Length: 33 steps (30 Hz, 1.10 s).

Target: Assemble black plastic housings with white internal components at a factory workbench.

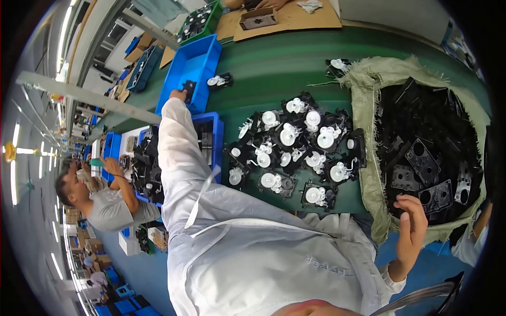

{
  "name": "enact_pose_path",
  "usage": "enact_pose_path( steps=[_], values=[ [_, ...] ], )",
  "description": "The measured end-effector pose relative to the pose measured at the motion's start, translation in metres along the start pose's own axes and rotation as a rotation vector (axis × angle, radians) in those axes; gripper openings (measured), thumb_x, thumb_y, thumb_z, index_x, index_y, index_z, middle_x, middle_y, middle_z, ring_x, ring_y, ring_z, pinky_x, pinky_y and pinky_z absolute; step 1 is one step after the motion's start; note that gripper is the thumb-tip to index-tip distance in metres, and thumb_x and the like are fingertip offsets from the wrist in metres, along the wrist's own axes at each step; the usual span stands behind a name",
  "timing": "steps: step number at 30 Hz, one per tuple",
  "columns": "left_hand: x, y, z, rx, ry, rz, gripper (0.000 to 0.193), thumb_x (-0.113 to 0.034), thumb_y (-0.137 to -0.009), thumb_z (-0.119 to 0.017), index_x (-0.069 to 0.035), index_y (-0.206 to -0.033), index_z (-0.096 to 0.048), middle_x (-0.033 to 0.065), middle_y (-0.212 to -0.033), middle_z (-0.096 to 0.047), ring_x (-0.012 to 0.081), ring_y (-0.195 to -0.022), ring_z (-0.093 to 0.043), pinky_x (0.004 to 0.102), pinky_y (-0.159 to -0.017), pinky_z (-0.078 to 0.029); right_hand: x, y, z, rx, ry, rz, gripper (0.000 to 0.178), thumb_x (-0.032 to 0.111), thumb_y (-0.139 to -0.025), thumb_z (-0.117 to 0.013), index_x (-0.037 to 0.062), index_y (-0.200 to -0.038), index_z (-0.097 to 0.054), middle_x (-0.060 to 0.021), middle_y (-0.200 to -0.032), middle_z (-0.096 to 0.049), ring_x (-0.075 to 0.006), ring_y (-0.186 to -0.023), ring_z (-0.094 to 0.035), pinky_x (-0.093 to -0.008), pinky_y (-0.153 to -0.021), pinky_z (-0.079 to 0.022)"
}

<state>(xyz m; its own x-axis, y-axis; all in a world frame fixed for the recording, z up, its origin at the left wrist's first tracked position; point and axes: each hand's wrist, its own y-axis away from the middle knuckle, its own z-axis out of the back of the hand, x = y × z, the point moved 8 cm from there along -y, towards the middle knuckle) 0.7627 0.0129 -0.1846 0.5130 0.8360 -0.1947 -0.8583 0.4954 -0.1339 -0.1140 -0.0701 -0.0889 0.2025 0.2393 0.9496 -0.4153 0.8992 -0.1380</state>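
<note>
At the far left my left arm stretches out in a white sleeve. My left hand (179, 95) is over the blue bin (203, 50), its fingers closed on the edge of a small black plastic part (188, 89). My right hand (411, 229) hangs at the near edge of a woven sack (371, 158), open, fingers slightly bent and nothing in them. Inside the sack lie many black plastic frames (423, 160). Between my arms a cluster of black gear assemblies (289, 135) with white gears covers part of the green bench (263, 58).
A single gear assembly (219, 80) lies beside the blue bin. Nearer stands a second blue bin (217, 152) holding black parts. At the back are a green crate (211, 21) and a small cardboard box (258, 18). To the left a co-worker (113, 203) sits in a grey shirt.
</note>
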Motion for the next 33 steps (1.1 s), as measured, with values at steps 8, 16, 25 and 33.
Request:
enact_pose_path(
  steps=[8,16,25,33],
  values=[
    [-0.177,0.067,0.031,-0.253,-0.328,-0.746,0.064,-0.046,-0.073,-0.072,-0.017,-0.128,-0.059,0.0105,-0.128,-0.059,0.0361,-0.111,-0.055,0.0458,-0.096,-0.043,0.013,-0.009,0.014,-0.093,0.170,0.020,0.020,0.005,-0.085,-0.053,-0.0041,-0.100,-0.063,-0.0170,-0.108,-0.064,-0.0274,-0.095,-0.058,-0.0347,-0.087,-0.045],
    [-0.203,0.079,-0.030,0.148,-0.799,-0.657,0.073,-0.050,-0.059,-0.083,-0.018,-0.122,-0.065,0.0060,-0.132,-0.056,0.0326,-0.126,-0.045,0.0530,-0.097,-0.039,0.026,0.003,0.059,-0.254,0.372,0.070,0.018,-0.002,-0.081,-0.056,-0.0051,-0.097,-0.064,-0.0147,-0.104,-0.067,-0.0257,-0.092,-0.061,-0.0309,-0.083,-0.047],
    [-0.314,0.195,0.069,0.211,0.081,-0.919,0.072,-0.013,-0.065,-0.084,-0.003,-0.130,-0.053,0.0165,-0.119,-0.062,0.0320,-0.103,-0.062,0.0395,-0.091,-0.049,0.034,-0.049,0.054,-0.258,1.045,0.364,0.040,0.003,-0.071,-0.070,0.0039,-0.110,-0.062,-0.0082,-0.103,-0.063,-0.0272,-0.091,-0.058,-0.0335,-0.090,-0.046],
    [-0.384,0.411,0.146,0.707,0.769,-0.837,0.092,-0.005,-0.068,-0.081,-0.013,-0.146,-0.033,0.0195,-0.115,-0.055,0.0260,-0.099,-0.056,0.0326,-0.089,-0.044,0.023,-0.074,0.031,-0.119,1.490,0.450,0.057,0.007,-0.064,-0.074,0.0068,-0.120,-0.059,-0.0085,-0.101,-0.060,-0.0291,-0.089,-0.056,-0.0349,-0.092,-0.047]
  ],
)
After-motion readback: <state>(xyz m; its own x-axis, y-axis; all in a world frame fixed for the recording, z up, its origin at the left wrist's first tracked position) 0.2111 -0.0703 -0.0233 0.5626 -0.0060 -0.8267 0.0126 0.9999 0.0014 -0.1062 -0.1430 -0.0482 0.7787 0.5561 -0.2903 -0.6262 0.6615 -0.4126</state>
